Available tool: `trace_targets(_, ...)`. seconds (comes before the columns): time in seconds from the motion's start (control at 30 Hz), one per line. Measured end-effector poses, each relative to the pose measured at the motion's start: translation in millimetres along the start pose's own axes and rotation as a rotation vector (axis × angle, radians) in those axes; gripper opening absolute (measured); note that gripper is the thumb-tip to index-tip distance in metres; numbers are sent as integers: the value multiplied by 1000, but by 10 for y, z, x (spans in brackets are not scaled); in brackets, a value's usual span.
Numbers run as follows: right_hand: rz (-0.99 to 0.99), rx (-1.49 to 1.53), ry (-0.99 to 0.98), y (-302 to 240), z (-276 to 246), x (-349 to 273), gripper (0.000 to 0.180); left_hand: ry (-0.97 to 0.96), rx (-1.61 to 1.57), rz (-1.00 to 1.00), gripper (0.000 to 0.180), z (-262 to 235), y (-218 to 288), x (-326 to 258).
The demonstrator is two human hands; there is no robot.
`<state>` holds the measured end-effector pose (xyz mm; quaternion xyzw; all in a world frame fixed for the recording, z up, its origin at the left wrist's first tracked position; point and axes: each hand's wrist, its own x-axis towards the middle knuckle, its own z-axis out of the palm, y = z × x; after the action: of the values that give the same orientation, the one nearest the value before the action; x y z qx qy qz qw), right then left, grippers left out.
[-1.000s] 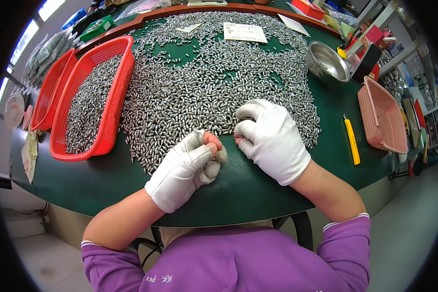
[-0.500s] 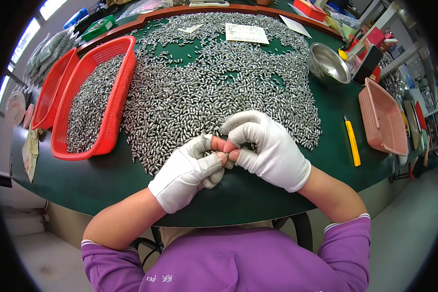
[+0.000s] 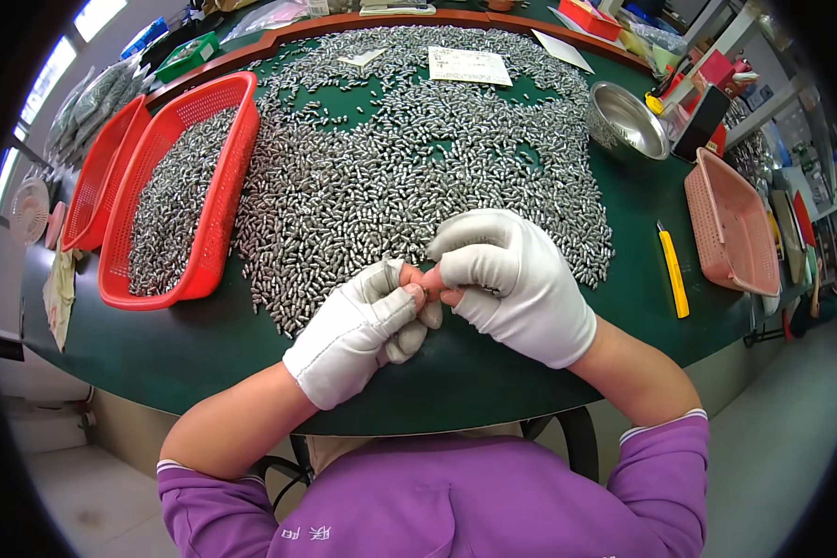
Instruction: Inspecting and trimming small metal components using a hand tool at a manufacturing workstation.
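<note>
Both hands wear white gloves with thumb and index fingertips bare, and they meet fingertip to fingertip above the near edge of a wide spread of small silvery metal pieces (image 3: 372, 195). My left hand (image 3: 358, 325) is closed in a pinch, its other fingers curled under. Opposite it, my right hand (image 3: 516, 284) also pinches, thumb and index touching the left fingertips. Whatever sits between the fingertips is hidden or too small to name. The loose pieces are short, shiny and roughly cylindrical, lying on a green tabletop (image 3: 251, 358).
At the left, a red perforated basket (image 3: 216, 232) holds many similar pieces, with another red basket (image 3: 102, 177) beside it. To the right are a metal bowl (image 3: 626, 121), a yellow cutter knife (image 3: 673, 274) and a pink basket (image 3: 730, 223). A paper label (image 3: 470, 65) lies on the far pieces.
My fingers have shifted slightly at the pinch, the right hand turning a little while the fingertips stay together. The baskets, bowl and knife stay in place.
</note>
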<state>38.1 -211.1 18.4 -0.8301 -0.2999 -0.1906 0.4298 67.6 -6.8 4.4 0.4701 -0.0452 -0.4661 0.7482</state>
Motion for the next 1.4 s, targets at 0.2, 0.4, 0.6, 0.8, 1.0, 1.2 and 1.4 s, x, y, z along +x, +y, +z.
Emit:
trace_targets(0.2, 7, 1, -6, 9, 18, -3, 25, -7, 2, 7, 22, -14, -5, 1)
trace_targets(0.4, -32, -69, 31, 16, 11, -4, 25, -10, -12, 5, 20, -8, -2, 0)
trace_targets(0.6, -28, -93, 53, 40, -4, -4, 24, -2, -36, -8, 17, -4, 2, 5)
trace_targets(0.8, -39, -106, 61, 33, -5, -5, 26, -1, -32, -4, 17, 3, 10, 7)
trace_targets(1.0, -56, -47, 21, 23, 19, -8, 25, -15, 77, -4, 19, 7, 16, -14)
trace_targets(1.2, -56, -102, 43, 3, 35, -10, 19, 28, 163, 3, 18, 48, 21, -27)
trace_targets(1.4, 97, -54, 47, -53, 69, -64, 13, 44, 253, -9, 16, 75, 52, -47)
